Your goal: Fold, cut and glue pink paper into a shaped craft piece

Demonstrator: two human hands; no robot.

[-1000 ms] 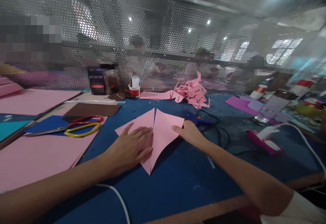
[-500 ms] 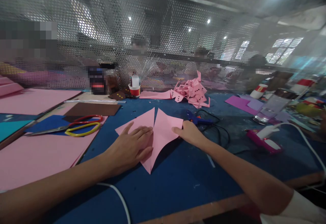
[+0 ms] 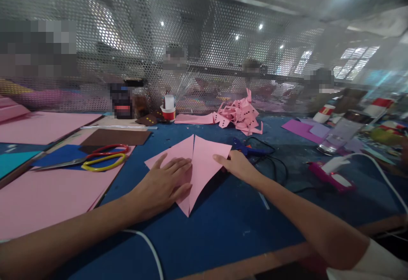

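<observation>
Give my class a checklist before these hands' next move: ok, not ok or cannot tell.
1. Left hand resting on the diamond-shaped pink paper: ok.
2. Right hand gripping the paper's right corner: ok.
3. Paper flat all over: not ok, its right side is raised.
4. Red-and-yellow-handled metal scissors apart from both hands: ok.
5. Blue plastic glue gun, hot or cold: cannot tell.

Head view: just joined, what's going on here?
A person is working a folded-looking piece of pink paper on a blue tabletop with both bare hands. The left hand lies spread over the paper's left part; the right hand has its grip on the right edge, which looks slightly raised. Scissors lie untouched on paper sheets to the left, and a heap of pink cut pieces sits behind.
</observation>
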